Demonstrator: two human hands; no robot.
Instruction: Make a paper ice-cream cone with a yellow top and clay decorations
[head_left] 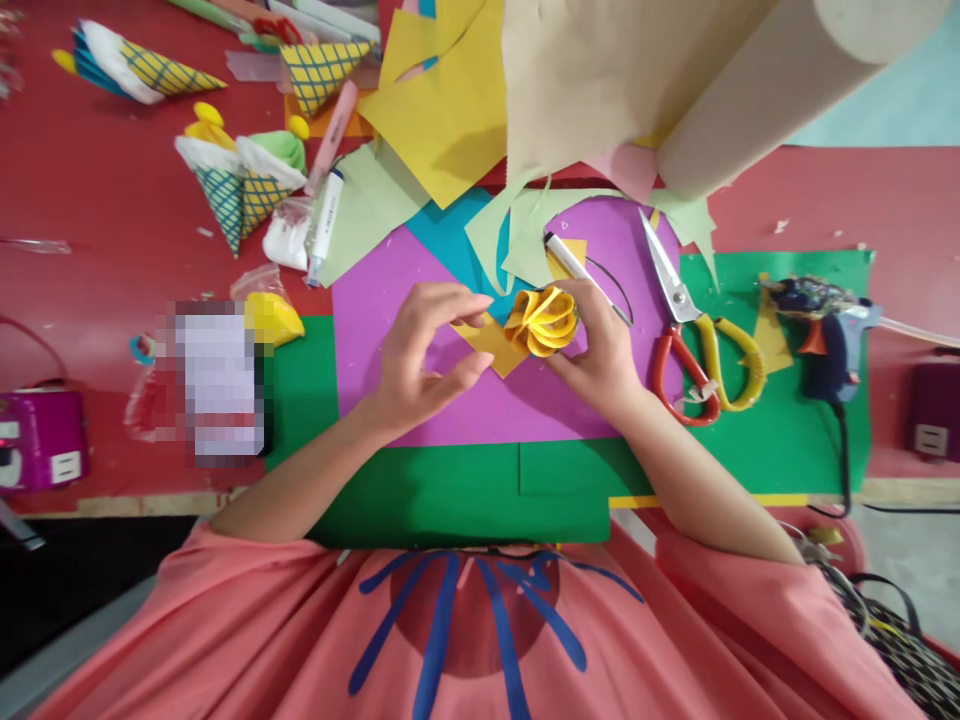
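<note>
Between the thumb and fingers of my right hand is a yellow pleated paper flower, its looped folds facing up. My left hand is just to the left of it, thumb and fingers apart in a curved shape, holding nothing. Beneath the flower, a yellow-orange paper piece lies on the purple sheet. A white marker lies just above my right hand. Scissors with red and yellow handles rest open to the right.
A glue gun with its cord lies at the right on green sheet. Several paper cones and a blurred-out phone are at the left. Yellow paper and a big paper roll occupy the back.
</note>
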